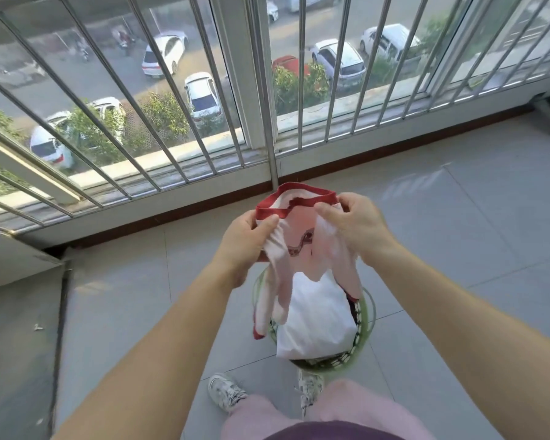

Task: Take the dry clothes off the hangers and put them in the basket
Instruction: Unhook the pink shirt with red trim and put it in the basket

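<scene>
A small pink garment with a red waistband hangs between both hands, its legs dangling down. My left hand grips its left side just under the band. My right hand pinches the right side of the band. Directly below stands a green perforated basket on the tiled floor, with a white cloth filling its top. The garment's legs reach the basket's left rim. No hanger is in view.
A metal-barred window railing runs across the front, with a vertical pole just beyond the garment. A raised ledge lies at the left. My sneakers stand right behind the basket on grey tiles.
</scene>
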Available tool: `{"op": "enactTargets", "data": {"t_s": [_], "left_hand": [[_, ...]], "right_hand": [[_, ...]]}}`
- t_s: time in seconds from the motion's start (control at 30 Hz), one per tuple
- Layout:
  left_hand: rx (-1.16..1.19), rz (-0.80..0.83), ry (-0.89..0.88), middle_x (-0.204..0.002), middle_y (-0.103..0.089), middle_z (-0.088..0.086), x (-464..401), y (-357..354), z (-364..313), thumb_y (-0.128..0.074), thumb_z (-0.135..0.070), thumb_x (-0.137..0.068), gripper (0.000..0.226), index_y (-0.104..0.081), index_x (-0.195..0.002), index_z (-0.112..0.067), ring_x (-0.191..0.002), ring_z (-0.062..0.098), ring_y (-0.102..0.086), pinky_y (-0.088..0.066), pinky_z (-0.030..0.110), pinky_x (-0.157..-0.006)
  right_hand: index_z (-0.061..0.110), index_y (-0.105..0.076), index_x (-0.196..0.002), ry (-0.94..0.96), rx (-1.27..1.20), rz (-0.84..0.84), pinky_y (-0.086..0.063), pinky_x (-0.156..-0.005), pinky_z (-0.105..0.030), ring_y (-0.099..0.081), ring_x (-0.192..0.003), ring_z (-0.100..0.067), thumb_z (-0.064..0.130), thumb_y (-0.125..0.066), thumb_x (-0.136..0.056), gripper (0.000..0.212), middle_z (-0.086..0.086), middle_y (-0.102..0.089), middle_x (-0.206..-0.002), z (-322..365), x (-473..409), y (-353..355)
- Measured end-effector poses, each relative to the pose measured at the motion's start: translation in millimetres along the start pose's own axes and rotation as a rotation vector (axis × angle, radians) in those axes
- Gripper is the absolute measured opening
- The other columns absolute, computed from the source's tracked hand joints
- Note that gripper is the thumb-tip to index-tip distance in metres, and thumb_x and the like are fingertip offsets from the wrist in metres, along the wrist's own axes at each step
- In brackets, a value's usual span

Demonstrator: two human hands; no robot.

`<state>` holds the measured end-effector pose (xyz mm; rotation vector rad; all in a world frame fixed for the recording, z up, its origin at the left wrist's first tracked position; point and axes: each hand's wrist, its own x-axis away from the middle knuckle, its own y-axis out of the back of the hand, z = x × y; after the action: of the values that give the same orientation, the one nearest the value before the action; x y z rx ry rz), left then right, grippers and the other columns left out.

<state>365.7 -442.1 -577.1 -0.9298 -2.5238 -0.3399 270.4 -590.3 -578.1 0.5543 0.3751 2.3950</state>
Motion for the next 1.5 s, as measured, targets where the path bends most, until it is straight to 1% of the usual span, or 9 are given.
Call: {"op": "enactTargets", "data": {"t_s": [0.27, 0.53, 0.73, 0.87, 1.0, 1.07, 1.13, 1.23, 1.5], "left_hand": [[0.116, 0.062, -0.022, -0.097, -0.066, 0.008, 13, -35, -11, -0.042, -0.016, -0.098, 0.022, -0.054, -0.115, -0.010, -0.079, 0.019, -0.068, -0.059, 0.031, -0.068], [0.174, 0.087, 0.001, -0.072, -0.072, -0.003, 25, -38, -16, -0.027, -0.037, -0.101, 0.041, -0.061, -0.095, -0.014, -0.070, 0.021, -0.068, -0.056, 0.037, -0.076], [-0.392, -0.162, -0.285, -0.105, -0.056, 0.008, 20, -27, -11, -0.062, -0.008, -0.084, 0.019, -0.051, -0.099, -0.012, -0.076, 0.023, -0.065, -0.053, 0.022, -0.064], [-0.842, -0.277, -0.406, -0.117, -0.031, 0.000, 15, -16, -13, -0.079, -0.039, -0.065, 0.076, -0.041, -0.131, -0.031, -0.112, 0.017, -0.033, -0.026, 0.028, -0.099], [-1.070, -0.086, -0.494, -0.141, -0.032, -0.001, 14, -8, -18, -0.074, -0.047, -0.069, 0.042, -0.066, -0.105, -0.028, -0.136, 0.019, -0.014, -0.003, 0.040, -0.114], [-1.013, -0.021, -0.586, -0.130, -0.048, 0.000, 12, -6, -20, -0.073, -0.046, -0.069, 0.038, -0.069, -0.094, -0.018, -0.129, 0.020, -0.033, -0.019, 0.042, -0.110], [-0.825, 0.054, -0.553, -0.103, -0.062, 0.005, 15, -5, -25, -0.075, -0.034, -0.071, 0.034, -0.067, -0.092, -0.007, -0.097, 0.017, -0.053, -0.041, 0.034, -0.088], [-0.711, 0.129, -0.480, -0.083, -0.062, 0.010, 20, -8, -27, -0.074, -0.018, -0.076, 0.025, -0.062, -0.091, -0.003, -0.074, 0.015, -0.051, -0.039, 0.025, -0.067], [-0.822, 0.168, -0.549, -0.066, -0.052, -0.008, 19, 0, -31, -0.072, -0.015, -0.078, 0.016, -0.056, -0.078, -0.013, -0.063, 0.004, -0.045, -0.033, 0.012, -0.060]], "right_hand": [[0.015, -0.069, -0.098, 0.099, -0.037, 0.143, -0.051, -0.079, -0.036, -0.063, -0.085, -0.018, 0.026, -0.050, -0.095, 0.022, -0.001, -0.069, -0.087, 11, 23, -17], [0.007, -0.064, -0.106, 0.270, 0.269, 0.248, -0.047, -0.079, -0.036, -0.057, -0.084, -0.019, 0.014, -0.061, -0.087, 0.021, -0.002, -0.059, -0.087, 13, 27, -6], [0.014, -0.070, -0.097, 0.218, 0.152, 0.190, -0.043, -0.067, -0.026, -0.055, -0.079, -0.015, 0.010, -0.050, -0.090, 0.021, -0.002, -0.066, -0.086, 15, 24, -4], [0.021, -0.071, -0.088, 0.196, 0.052, 0.275, -0.044, -0.066, -0.025, -0.056, -0.075, -0.012, 0.022, -0.061, -0.085, 0.011, 0.004, -0.064, -0.077, 19, 27, 1], [0.022, -0.071, -0.084, 0.199, -0.002, 0.339, -0.047, -0.065, -0.020, -0.057, -0.072, -0.007, 0.038, -0.061, -0.066, 0.027, 0.002, -0.066, -0.077, 24, 32, 9], [0.016, -0.072, -0.090, 0.219, 0.002, 0.339, -0.046, -0.068, -0.021, -0.057, -0.075, -0.009, 0.021, -0.060, -0.079, 0.017, -0.001, -0.067, -0.080, 24, 32, 15], [0.015, -0.072, -0.092, 0.233, -0.011, 0.320, -0.047, -0.070, -0.021, -0.057, -0.075, -0.008, 0.005, -0.056, -0.084, 0.020, 0.000, -0.067, -0.080, 22, 31, 23], [0.016, -0.071, -0.091, 0.262, 0.018, 0.335, -0.047, -0.068, -0.019, -0.056, -0.070, -0.005, -0.001, -0.059, -0.082, 0.023, 0.003, -0.066, -0.077, 19, 30, 34], [0.006, -0.060, -0.072, 0.184, 0.752, 0.405, -0.032, -0.065, -0.027, -0.044, -0.075, -0.019, 0.010, -0.057, -0.085, 0.014, -0.007, -0.051, -0.074, 12, 17, 35]]}}
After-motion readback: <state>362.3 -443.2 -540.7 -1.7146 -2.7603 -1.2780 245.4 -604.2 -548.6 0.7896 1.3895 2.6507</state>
